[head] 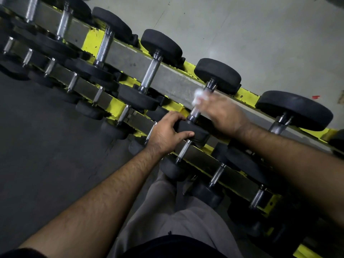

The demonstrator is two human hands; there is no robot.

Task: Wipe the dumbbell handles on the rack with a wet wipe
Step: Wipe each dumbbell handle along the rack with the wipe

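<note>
Two tiers of round, matte black dumbbells with knurled chrome handles lie across the yellow steel rack (pixel 93 39). On one upper dumbbell (pixel 216 76), the left hand (pixel 167 133) grips its near rubber head, while the blurred right hand (pixel 223 112) holds a crumpled white wipe (pixel 198 96) against the handle.

two hands (pixel 167 131), one wipe (pixel 198 96), one rack (pixel 93 39)

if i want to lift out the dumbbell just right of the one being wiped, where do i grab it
Grip the knurled steel handle of that dumbbell, fingers wrapped round from above. The bar lies bare across the gap between the yellow rack rails, while the black heads are wide and round, too broad to close a hand on. The right hand, busy with the wipe, is nearest.
</note>
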